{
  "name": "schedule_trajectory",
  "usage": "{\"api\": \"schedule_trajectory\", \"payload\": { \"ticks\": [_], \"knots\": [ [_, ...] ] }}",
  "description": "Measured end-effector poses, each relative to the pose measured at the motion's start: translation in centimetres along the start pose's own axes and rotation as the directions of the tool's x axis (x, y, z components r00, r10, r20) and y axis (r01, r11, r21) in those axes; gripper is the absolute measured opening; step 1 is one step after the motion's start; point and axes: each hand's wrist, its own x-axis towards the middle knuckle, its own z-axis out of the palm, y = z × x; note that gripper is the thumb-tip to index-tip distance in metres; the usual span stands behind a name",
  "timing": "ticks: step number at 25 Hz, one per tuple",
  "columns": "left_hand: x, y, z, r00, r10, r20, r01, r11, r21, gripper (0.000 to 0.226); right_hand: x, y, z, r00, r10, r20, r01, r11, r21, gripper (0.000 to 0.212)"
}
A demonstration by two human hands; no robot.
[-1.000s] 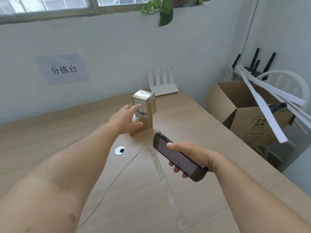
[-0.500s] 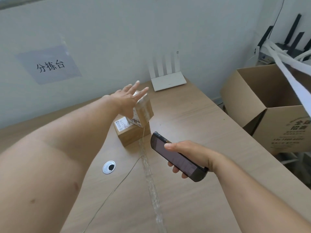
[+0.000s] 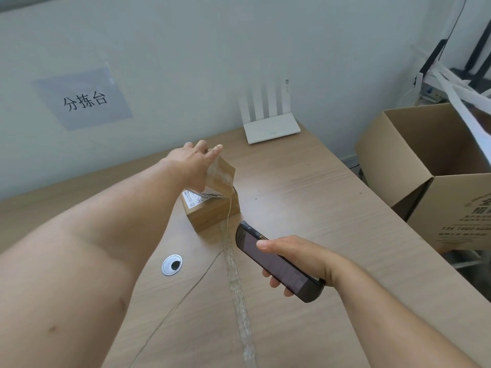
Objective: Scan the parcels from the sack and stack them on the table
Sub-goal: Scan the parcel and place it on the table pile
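Observation:
Two small brown cardboard parcels are stacked near the middle of the wooden table (image 3: 305, 197). The lower parcel (image 3: 212, 216) lies flat with a white label on top. The upper parcel (image 3: 221, 175), wrapped in clear tape, leans tilted on it. My left hand (image 3: 195, 160) lies against the upper parcel's left side, fingers stretched over its top edge, holding it tilted. My right hand (image 3: 295, 257) grips a black handheld scanner (image 3: 281, 272) just right of and nearer than the stack, its front end aimed toward the parcels. No sack is in view.
A white router (image 3: 271, 128) stands at the table's back edge by the wall. A large open cardboard box (image 3: 425, 160) sits off the table's right side, with white strips above it. A cable grommet (image 3: 172, 264) and a tape strip (image 3: 236, 282) mark the tabletop.
The upper parcel stood upright a second ago and now leans tilted on the lower one. My left hand went from gripping its front to lying over its side. The scanner hand barely moved.

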Motion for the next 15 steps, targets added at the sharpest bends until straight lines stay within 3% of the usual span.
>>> {"api": "schedule_trajectory", "payload": {
  "ticks": [3,5,7,11,15],
  "knots": [
    [-4.9,-2.2,1.7,0.974,-0.222,0.053,0.227,0.930,-0.288,0.103,-1.2,0.0,2.0,0.999,0.010,0.032,-0.010,1.000,0.004,0.069],
    [-9.2,-3.8,3.5,0.931,-0.338,0.139,0.356,0.759,-0.544,0.100,-2.3,-0.1,4.3,0.998,0.022,0.060,-0.023,1.000,0.004,0.069],
    [-14.2,-5.2,6.0,0.887,-0.401,0.228,0.438,0.575,-0.691,0.095,-3.4,-0.3,7.2,0.996,0.041,0.084,-0.040,0.999,-0.015,0.070],
    [-24.5,-6.7,10.3,0.823,-0.406,0.398,0.540,0.342,-0.769,0.107,-5.6,-0.5,13.5,0.990,0.061,0.130,-0.050,0.995,-0.086,0.068],
    [-33.3,-8.4,13.2,0.809,-0.412,0.420,0.539,0.233,-0.810,0.108,-8.0,0.5,20.8,0.979,0.098,0.176,-0.068,0.983,-0.168,0.067]
  ]
}}
